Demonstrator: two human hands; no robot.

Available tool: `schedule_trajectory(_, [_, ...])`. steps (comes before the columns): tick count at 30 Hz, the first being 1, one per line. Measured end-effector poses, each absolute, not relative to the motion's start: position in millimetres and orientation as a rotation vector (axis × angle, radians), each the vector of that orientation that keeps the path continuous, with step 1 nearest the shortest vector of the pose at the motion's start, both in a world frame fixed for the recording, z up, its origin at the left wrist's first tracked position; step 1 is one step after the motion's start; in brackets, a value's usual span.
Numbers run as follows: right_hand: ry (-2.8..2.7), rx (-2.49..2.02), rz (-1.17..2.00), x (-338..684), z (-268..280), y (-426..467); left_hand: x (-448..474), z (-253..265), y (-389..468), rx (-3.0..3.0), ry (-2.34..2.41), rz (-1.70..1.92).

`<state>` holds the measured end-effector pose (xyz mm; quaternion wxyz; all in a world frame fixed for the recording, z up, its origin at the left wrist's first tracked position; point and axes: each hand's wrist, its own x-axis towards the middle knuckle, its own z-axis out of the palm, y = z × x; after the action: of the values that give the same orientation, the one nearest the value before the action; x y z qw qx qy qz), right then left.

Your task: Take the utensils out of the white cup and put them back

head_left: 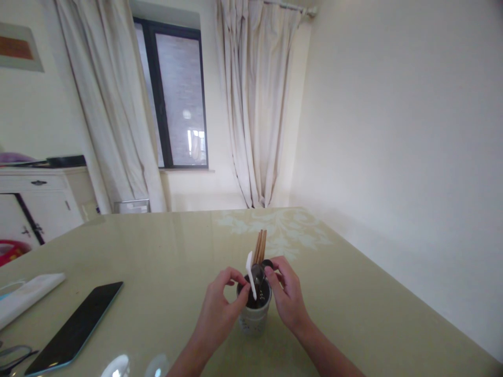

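Note:
A grey-white cup [253,320] stands upright on the table, holding several wooden chopsticks [259,246], a white plastic spoon [250,267] and dark metal spoons [258,273]. At the cup's left rim, my left hand [223,298] has thumb and forefinger pinched against the white spoon; the exact contact is partly hidden. My right hand [288,296] is closed with its thumb and fingers on the round dark end of a metal spoon [267,264], above the right rim. The lower ends of the utensils are hidden inside the cup.
The glossy greenish table [165,262] reaches toward a curtained window. To the left lie a dark phone or tablet [78,324], a white box-like object [31,296] and scissors-like handles [15,356]. A white wall [412,183] borders the right side.

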<state>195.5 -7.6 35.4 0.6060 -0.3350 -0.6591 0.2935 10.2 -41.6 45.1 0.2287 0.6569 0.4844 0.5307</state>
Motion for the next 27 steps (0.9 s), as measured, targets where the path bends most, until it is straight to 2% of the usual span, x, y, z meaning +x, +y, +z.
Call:
schedule_trajectory(6, [-1.517,-0.786,0.714,193,37,-11,9,45,-39,1.773,1.292,1.443])
schedule_trajectory(10, [-1.281,-0.762,0.818,195,27,2,6,38,-37,1.628,1.213,1.482])
schedule_trajectory(13, [-1.224,-0.864,0.766,200,18,25,0,30,-31,1.517,1.199,1.481])
schedule_trajectory(18, [-1.583,-0.896,0.792,200,10,61,-31,7,-7,1.596,1.671,1.451])
schedule_trajectory(22, [-1.707,-0.817,0.881,188,5,78,-56,-11,5,1.825,2.009,1.199])
schedule_trajectory(27, [-1.764,-0.784,0.938,172,-4,87,-64,-11,1,1.986,2.036,0.824])
